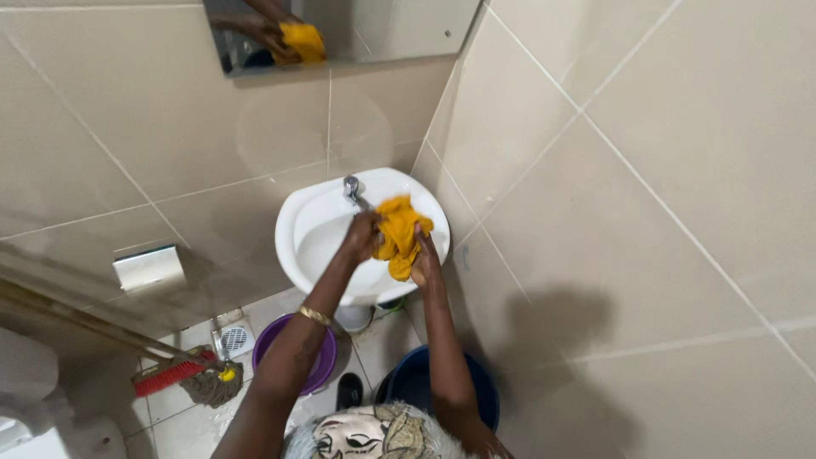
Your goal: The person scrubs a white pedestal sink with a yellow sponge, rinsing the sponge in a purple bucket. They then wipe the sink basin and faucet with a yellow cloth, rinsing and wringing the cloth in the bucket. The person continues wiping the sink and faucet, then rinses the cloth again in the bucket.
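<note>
Both hands, the left hand (361,238) and right hand (425,263), gripped a mustard-yellow cloth (399,236) between them over the white washbasin (310,223), just below the tap (351,189). The cloth was bunched and crumpled, its folds hanging toward the bowl.

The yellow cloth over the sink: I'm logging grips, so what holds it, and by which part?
Both hands hold the yellow cloth above the white sink: the left hand grips its left side, the right hand its lower right edge, leaving the bunched top free.
</note>
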